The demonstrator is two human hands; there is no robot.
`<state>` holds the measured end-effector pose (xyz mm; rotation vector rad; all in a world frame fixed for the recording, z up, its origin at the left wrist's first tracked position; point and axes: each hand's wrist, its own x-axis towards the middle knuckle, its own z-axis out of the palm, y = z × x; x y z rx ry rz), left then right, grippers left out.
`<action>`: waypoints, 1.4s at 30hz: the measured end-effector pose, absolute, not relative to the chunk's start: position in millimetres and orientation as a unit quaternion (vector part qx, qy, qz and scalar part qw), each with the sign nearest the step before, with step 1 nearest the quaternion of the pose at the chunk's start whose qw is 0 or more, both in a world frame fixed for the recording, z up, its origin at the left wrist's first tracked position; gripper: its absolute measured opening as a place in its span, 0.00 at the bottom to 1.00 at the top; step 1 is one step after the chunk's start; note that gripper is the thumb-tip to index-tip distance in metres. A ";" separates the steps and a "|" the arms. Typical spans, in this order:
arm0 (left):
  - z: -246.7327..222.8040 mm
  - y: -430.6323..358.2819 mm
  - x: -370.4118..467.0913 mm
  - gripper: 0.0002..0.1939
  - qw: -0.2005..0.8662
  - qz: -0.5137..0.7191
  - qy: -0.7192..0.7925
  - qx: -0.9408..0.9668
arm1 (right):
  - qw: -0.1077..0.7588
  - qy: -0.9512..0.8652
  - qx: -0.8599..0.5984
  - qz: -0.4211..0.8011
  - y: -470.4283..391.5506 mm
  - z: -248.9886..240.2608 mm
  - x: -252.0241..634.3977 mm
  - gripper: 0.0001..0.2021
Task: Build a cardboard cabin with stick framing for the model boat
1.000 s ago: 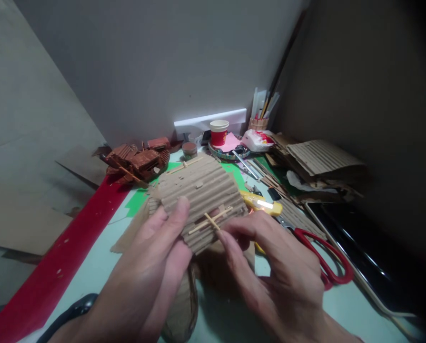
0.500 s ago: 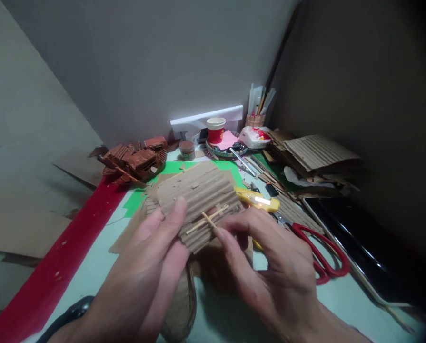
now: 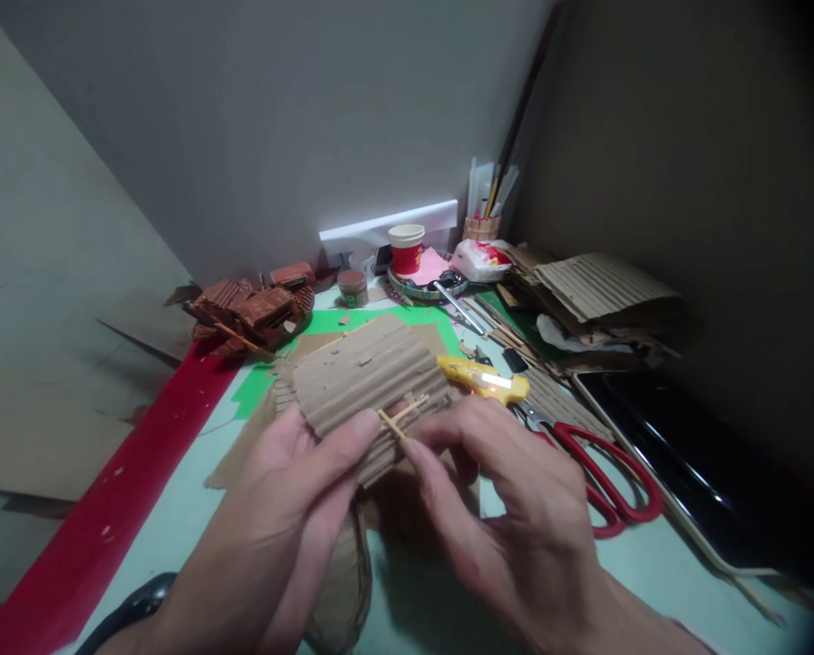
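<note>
A piece of corrugated cardboard (image 3: 358, 373) is tilted up in front of me, its ridges facing the camera. My left hand (image 3: 290, 491) grips its lower left side, with the thumb pressed on the ridged face. Between the thumb and forefinger of my right hand (image 3: 508, 500) is a thin wooden stick (image 3: 393, 424), its far end near my left thumb. A second thin stick (image 3: 415, 407) lies across the cardboard's lower part, its left portion covered by my left thumb.
Red-handled scissors (image 3: 611, 473) and a yellow cutter (image 3: 485, 377) lie right of my hands, beside a black tablet-like object (image 3: 672, 464). Brown cardboard pieces (image 3: 263, 309) sit back left. A red paper cup (image 3: 407, 250) and stacked cardboard (image 3: 597, 287) stand farther back.
My left thumb has slid right and down over the crossing stick, hiding its left portion. The held stick has shifted slightly left with my right hand; the whole view has also shifted slightly.
</note>
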<state>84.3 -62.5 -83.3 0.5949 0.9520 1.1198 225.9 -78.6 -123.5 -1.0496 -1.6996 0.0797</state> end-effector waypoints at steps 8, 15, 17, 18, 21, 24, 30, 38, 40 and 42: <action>-82.3 -59.4 85.5 0.30 0.692 0.504 0.418 0.305 | 0.532 -0.724 -0.438 0.029 -79.3 -122.7 225.3 0.09; -79.4 -61.0 87.5 0.33 0.686 0.515 0.421 0.295 | 0.528 -0.723 -0.444 0.028 -79.3 -123.1 223.8 0.09; -79.3 -60.8 88.1 0.34 0.690 0.517 0.409 0.298 | 0.524 -0.727 -0.442 0.022 -78.9 -124.9 223.0 0.08; -79.1 -60.4 88.6 0.35 0.690 0.521 0.405 0.297 | 0.522 -0.729 -0.442 0.018 -78.6 -126.0 222.9 0.08; -78.1 -59.3 89.6 0.37 0.687 0.528 0.402 0.296 | 0.523 -0.727 -0.445 0.005 -77.8 -127.9 223.6 0.08; -75.8 -58.8 88.6 0.38 0.683 0.524 0.409 0.303 | 0.528 -0.723 -0.445 -0.006 -78.5 -126.0 226.2 0.10; -72.8 -59.4 84.6 0.41 0.676 0.531 0.424 0.285 | 0.601 -0.618 -0.502 0.060 -77.1 -121.1 235.5 0.12; -76.2 -61.4 85.0 0.37 0.695 0.520 0.398 0.298 | 0.556 -0.512 -0.380 0.533 -70.1 -117.7 231.6 0.19; -78.4 -61.8 84.8 0.36 0.686 0.521 0.406 0.305 | 0.536 -0.492 -0.390 0.564 -70.7 -114.2 229.5 0.17; -79.5 -62.4 85.4 0.36 0.679 0.524 0.411 0.308 | 0.532 -0.494 -0.410 0.552 -71.4 -112.2 228.7 0.15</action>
